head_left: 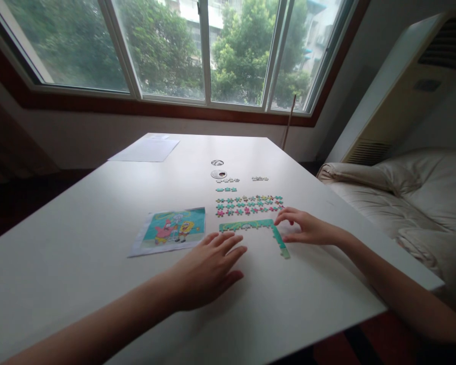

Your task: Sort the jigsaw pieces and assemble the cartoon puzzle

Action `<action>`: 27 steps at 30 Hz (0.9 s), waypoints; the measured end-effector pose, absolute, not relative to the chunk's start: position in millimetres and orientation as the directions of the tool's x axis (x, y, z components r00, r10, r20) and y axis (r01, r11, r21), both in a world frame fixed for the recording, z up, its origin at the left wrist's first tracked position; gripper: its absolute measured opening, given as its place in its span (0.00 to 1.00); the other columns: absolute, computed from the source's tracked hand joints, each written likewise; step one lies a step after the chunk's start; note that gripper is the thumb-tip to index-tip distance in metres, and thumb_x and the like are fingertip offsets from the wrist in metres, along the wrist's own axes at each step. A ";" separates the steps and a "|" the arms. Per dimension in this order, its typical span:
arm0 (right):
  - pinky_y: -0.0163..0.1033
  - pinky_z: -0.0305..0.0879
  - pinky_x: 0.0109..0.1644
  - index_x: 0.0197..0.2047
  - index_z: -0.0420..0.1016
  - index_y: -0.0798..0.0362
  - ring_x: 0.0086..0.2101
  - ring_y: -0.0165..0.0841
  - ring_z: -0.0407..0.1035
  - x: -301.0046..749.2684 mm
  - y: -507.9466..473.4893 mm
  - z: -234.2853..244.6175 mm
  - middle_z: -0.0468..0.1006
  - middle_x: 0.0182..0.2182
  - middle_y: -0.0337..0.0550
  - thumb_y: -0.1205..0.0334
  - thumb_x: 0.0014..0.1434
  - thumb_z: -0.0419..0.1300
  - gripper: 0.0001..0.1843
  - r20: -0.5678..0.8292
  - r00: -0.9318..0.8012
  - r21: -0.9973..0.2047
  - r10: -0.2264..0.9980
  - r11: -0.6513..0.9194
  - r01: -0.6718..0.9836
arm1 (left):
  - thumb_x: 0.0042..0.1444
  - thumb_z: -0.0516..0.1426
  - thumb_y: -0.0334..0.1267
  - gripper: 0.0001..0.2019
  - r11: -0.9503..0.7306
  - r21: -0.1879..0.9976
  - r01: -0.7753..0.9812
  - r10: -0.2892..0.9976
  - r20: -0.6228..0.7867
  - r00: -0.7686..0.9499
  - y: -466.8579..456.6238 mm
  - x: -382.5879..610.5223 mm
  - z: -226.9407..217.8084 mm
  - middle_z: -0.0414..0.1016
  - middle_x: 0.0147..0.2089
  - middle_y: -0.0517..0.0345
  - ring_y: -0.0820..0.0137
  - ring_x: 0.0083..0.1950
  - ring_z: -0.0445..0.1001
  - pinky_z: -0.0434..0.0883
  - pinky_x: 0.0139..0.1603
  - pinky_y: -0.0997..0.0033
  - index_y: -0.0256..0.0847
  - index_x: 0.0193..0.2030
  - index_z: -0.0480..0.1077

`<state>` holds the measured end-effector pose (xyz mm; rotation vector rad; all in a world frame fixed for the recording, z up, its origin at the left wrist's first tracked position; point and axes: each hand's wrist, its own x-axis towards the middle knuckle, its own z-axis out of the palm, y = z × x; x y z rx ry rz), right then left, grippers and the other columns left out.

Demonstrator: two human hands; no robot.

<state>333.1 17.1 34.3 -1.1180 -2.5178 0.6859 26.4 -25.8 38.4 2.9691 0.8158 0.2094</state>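
A partly joined jigsaw border (247, 225) lies on the white table (99, 218), its green strip running along the top and down the right side. At its upper right corner, my right hand (307, 227) has its fingers apart, the fingertips touching the outer edge. My left hand (213, 268) rests palm down below the left end of the strip, fingers spread and holding nothing. Loose jigsaw pieces (247, 205) lie in rows just beyond the border. Left of them is a printed reference picture (175, 230) with cartoon figures, its lower right corner near my left hand.
Farther back are more loose pieces (226, 189) and two small round items (219, 174). White paper sheets (146, 150) lie at the table's far left corner. A pale sofa (357, 187) stands along the right side, and a window (167, 50) is beyond the table.
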 end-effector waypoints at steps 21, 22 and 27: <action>0.48 0.53 0.59 0.59 0.59 0.54 0.56 0.44 0.55 334.2 13.9 30.9 0.62 0.56 0.53 0.45 0.40 0.66 0.46 -0.008 -0.693 -0.463 0.721 0.612 0.642 | 0.64 0.39 0.51 0.28 -0.741 0.035 0.671 0.671 0.100 0.735 0.3 -11.9 4.5 0.46 0.67 0.51 0.56 0.67 0.45 0.47 0.62 0.47 0.40 0.66 0.43; 0.48 0.52 0.59 0.59 0.59 0.54 0.56 0.44 0.55 334.1 14.2 30.8 0.63 0.56 0.53 0.44 0.40 0.66 0.46 -0.005 -0.698 -0.459 0.716 0.619 0.638 | 0.64 0.39 0.51 0.28 -0.742 0.038 0.670 0.670 0.092 0.737 1.1 -11.4 3.6 0.45 0.67 0.51 0.56 0.67 0.44 0.46 0.62 0.48 0.40 0.67 0.41; 0.49 0.51 0.60 0.60 0.59 0.53 0.56 0.44 0.55 333.7 14.3 31.3 0.62 0.57 0.53 0.43 0.40 0.65 0.46 -0.009 -0.703 -0.443 0.711 0.628 0.640 | 0.64 0.37 0.52 0.28 -0.745 0.041 0.665 0.667 0.059 0.743 2.2 -10.7 2.0 0.44 0.68 0.53 0.57 0.67 0.43 0.44 0.63 0.48 0.42 0.67 0.40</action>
